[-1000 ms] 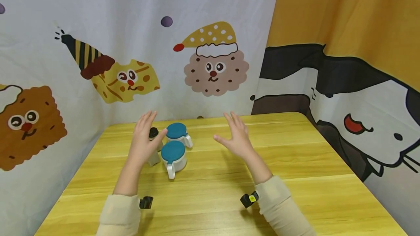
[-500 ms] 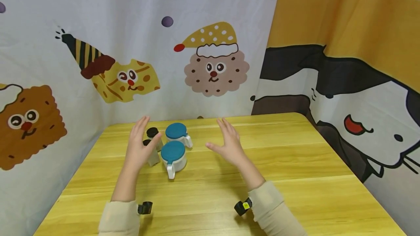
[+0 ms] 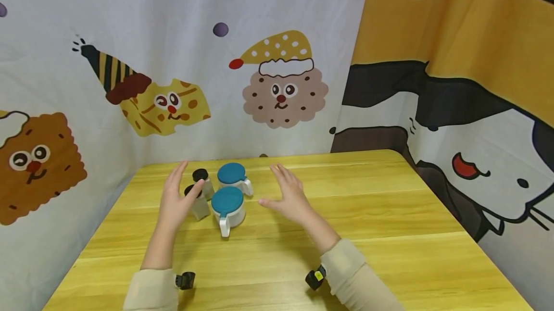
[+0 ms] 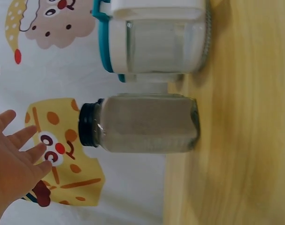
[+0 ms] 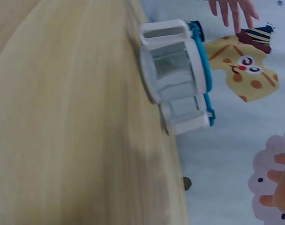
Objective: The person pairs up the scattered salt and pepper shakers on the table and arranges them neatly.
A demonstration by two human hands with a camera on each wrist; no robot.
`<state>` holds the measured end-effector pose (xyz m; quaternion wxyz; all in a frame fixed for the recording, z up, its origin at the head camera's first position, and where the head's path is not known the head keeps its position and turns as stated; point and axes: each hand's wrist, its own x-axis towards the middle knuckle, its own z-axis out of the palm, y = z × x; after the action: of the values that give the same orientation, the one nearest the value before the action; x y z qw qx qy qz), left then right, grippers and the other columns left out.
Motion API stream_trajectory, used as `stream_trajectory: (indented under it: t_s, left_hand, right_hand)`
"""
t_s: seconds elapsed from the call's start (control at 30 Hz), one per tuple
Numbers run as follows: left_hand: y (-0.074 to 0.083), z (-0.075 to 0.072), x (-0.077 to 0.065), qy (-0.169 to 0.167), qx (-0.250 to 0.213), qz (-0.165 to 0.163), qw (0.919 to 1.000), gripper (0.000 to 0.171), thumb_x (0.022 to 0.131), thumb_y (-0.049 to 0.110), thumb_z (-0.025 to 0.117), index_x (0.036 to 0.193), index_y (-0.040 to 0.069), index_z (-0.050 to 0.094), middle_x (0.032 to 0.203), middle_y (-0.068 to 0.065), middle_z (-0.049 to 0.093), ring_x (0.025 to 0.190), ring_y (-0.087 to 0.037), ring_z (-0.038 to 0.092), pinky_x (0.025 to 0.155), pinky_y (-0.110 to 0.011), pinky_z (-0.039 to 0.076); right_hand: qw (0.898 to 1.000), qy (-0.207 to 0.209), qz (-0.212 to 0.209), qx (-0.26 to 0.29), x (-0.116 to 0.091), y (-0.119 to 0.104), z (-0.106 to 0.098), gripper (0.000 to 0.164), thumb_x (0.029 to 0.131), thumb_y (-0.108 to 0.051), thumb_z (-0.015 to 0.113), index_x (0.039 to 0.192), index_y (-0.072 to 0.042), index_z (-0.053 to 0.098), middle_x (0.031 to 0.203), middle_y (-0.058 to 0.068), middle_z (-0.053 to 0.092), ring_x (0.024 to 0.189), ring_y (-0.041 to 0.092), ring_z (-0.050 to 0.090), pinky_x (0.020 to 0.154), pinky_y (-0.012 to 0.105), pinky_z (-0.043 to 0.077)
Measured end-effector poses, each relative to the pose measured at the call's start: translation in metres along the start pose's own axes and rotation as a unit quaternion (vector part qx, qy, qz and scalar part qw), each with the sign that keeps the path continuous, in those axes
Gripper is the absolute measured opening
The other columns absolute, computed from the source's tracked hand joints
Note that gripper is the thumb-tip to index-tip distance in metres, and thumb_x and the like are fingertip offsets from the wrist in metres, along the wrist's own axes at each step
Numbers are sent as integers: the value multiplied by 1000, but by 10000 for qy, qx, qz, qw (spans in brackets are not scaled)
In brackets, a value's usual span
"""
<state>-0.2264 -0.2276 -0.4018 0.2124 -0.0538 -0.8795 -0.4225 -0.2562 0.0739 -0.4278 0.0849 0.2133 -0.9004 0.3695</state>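
Nothing's lifted over there, the handling looks all ahead: left hand (image 3: 173,203) and right hand (image 3: 287,198), loosely spread and empty, flank blue-lidded jars (image 3: 227,199) and black-capped bottles (image 3: 201,208) on the table (image 3: 389,234).

Two jars (image 3: 200,206) left of two pots (image 3: 228,203), all on table (image 3: 398,215).

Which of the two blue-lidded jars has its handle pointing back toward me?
The front jar: its handle points toward you, whereas on the back jar it juts out to the right.
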Motion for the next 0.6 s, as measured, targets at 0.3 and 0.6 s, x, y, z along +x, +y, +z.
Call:
stream_trajectory:
  t_s: [0.3,0.6]
  left_hand:
    - [-12,3,0,8,155,20,9999,74,91,40,65,151,11,31,152,-17,28,138,-41,20,103,-64,21]
    - [-22,6,-3,-51,227,-14,9997,77,91,41,65,150,7,31,150,-21,30,136,-43,23,103,-64,23]
  right_hand:
    - [9995,-167,-220,-118,0,-4,14,96,78,-59,70,153,-23,22,157,7,17,140,34,18,108,59,12]
    - [9975,-434,-447,-342,0,-6,23,99,79,-65,65,154,-17,21,157,11,17,140,35,19,109,58,14]
